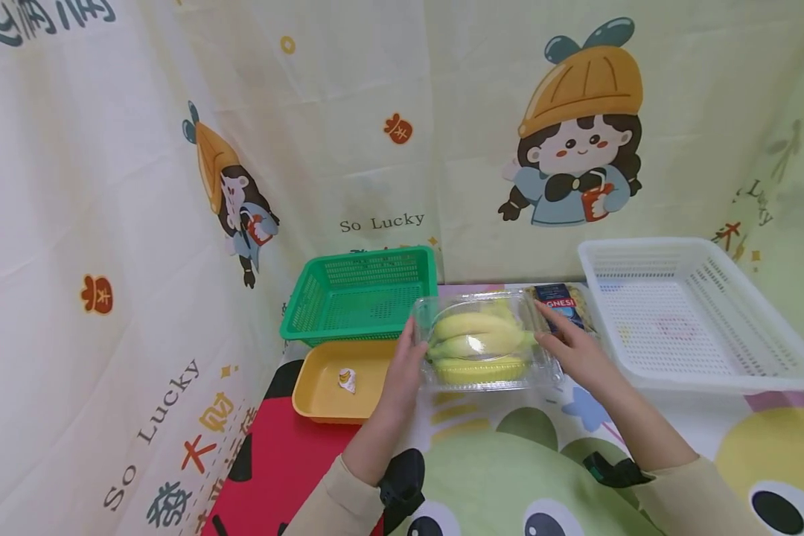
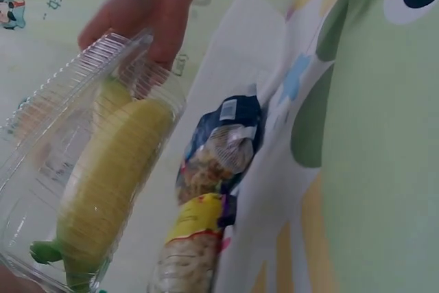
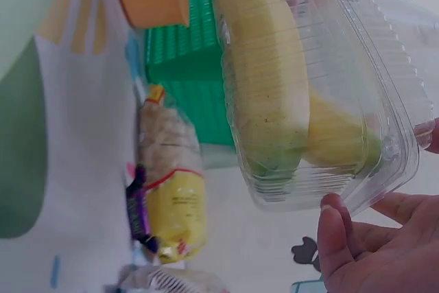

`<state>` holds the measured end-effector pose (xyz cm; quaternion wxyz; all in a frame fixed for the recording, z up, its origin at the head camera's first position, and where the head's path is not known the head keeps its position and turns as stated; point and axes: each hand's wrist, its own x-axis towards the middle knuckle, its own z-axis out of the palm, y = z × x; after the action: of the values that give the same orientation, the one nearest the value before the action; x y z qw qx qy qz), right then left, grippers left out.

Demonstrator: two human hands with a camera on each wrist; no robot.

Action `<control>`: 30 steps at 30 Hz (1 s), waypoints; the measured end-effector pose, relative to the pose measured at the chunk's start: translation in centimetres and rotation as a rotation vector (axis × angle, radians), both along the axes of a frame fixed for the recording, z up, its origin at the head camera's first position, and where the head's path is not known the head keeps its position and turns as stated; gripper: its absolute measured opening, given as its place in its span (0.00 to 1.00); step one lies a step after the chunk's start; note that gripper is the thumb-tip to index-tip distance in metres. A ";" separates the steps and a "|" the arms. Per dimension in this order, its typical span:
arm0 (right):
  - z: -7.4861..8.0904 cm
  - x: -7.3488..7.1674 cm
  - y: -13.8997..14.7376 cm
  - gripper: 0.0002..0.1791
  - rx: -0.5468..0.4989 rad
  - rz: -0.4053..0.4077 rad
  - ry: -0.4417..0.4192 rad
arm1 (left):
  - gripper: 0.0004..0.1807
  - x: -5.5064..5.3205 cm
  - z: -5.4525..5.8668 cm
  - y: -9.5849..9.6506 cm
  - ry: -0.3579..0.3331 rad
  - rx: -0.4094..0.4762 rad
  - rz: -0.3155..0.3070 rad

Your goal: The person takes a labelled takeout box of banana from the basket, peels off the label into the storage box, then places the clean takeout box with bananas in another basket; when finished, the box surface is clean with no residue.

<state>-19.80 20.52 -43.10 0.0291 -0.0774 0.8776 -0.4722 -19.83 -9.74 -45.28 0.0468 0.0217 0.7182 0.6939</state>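
Observation:
Both hands hold a clear plastic clamshell box (image 1: 479, 342) with yellow bananas (image 1: 476, 335) inside, raised above the table. My left hand (image 1: 402, 372) grips its left end, and in the left wrist view only a bit of that hand shows at the lower left corner. At the right end my right hand (image 1: 576, 353) pinches the edge, its thumb (image 3: 334, 235) against the plastic in the right wrist view. The bananas show green tips in the left wrist view. Behind the box lies a bag labelled AGNESI (image 1: 563, 304), partly covered by my right fingers.
A green basket (image 1: 295, 316) stands at the back left, with a yellow tray (image 1: 308, 406) holding a small wrapped piece (image 1: 347, 380) before it. To the right is a white basket (image 1: 703, 380). A yellow-topped bag (image 3: 177, 211) and a purple packet (image 3: 139, 211) lie behind the box.

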 end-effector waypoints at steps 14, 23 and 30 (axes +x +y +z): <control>2.1 -3.9 -3.7 0.35 -0.145 -0.002 -0.079 | 0.28 -2.4 2.3 -2.9 0.063 -0.035 0.212; 2.1 -6.0 -6.3 0.34 -0.288 -0.056 -0.107 | 0.27 -3.9 2.8 -4.7 0.072 -0.006 0.323; 2.1 -7.5 -8.2 0.34 -0.304 -0.083 -0.083 | 0.26 -5.0 3.1 -6.0 0.071 -0.030 0.374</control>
<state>-27.28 12.35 -41.01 0.0337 -0.0252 0.7964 -0.6033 -24.85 -15.74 -42.21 -0.1080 -0.0886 0.7211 0.6786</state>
